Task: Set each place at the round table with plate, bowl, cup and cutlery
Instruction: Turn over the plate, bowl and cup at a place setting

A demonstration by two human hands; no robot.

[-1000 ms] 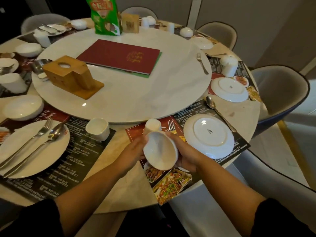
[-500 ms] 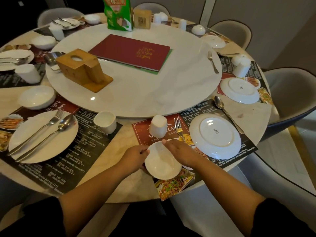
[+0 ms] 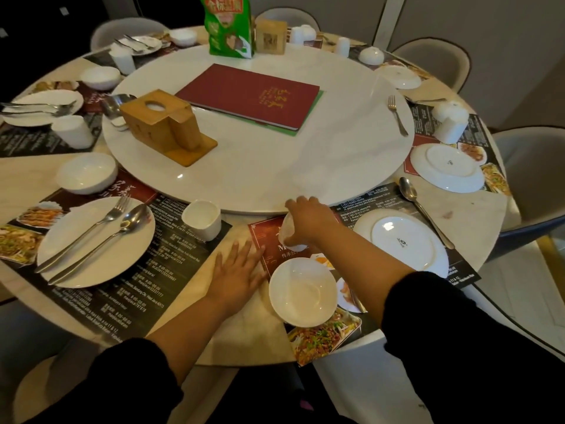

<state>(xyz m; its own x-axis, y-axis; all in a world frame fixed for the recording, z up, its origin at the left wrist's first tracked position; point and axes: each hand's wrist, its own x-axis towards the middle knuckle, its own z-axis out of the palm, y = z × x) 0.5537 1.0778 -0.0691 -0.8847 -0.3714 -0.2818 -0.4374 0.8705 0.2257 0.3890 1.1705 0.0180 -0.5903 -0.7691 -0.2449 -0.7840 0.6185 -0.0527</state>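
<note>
A: Head view, near place on the round table [image 3: 477, 223]. Which step is this?

B: Cup step. Largest down: placemat [image 3: 324, 341] is out, plate [image 3: 400, 243] sits on its right half, and the bowl [image 3: 302, 292] stands mouth-up at its near left, just beside the plate. Right hand [image 3: 308, 221] is on the cup [image 3: 289, 232] at the mat's far edge, fingers curled over and round it. The top is covered, so I can't tell whether it's mouth-up or inverted.

A: Left hand?

B: Left hand [image 3: 238, 270] is flat on the tabletop just left of the bowl, palm down, fingers spread, holding nothing. Reads as bracing.

A: Next move?

B: My read: seat the cup mouth-up, like the upright cup [image 3: 201, 220] at the place to the left. Then cutlery. Spoon [image 3: 422, 209] lies on bare table past the plate's far-right rim. The left plate [image 3: 122, 255] carries its fork and spoon, so this one likely goes onto the plate to match. No fork visible at this place, but the right forearm hides part of the mat.

A: Obstructions?

B: Turntable [image 3: 260, 175] rim is right behind the cup, so there's little room to tip it away. On it are a red menu [image 3: 247, 96], a wooden holder [image 3: 165, 127], a green carton [image 3: 229, 29] and one loose fork [image 3: 397, 117] at the right edge, well apart from here. The bowl sits just beside the right forearm, so a careless pull-back could clip it.
</note>
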